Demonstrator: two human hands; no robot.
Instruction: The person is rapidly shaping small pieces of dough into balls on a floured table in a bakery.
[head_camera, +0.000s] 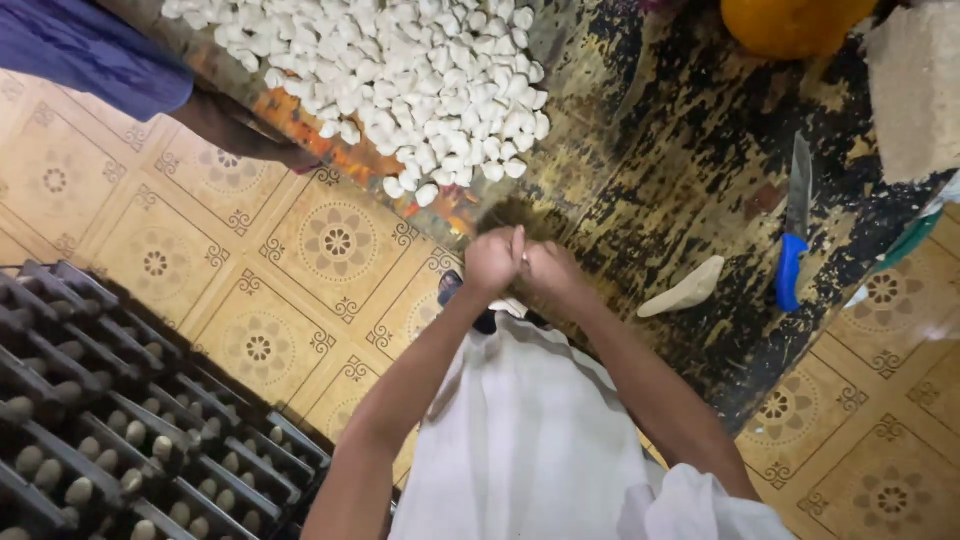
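Observation:
My left hand (492, 262) and my right hand (549, 268) are pressed together at the near edge of a worn black and yellow table (670, 170), fingers closed around something small that I cannot make out. A large heap of small white dough pieces (400, 70) lies on the table just beyond my hands. A pale strip of dough (686, 290) lies to the right of my right hand.
A knife with a blue handle (793, 240) rests right of the dough strip. An orange round object (795, 22) and a beige block (915, 85) sit at the far right. Dark racks holding small dough pieces (110, 430) stand at lower left. A person's blue sleeve (90, 50) is at upper left.

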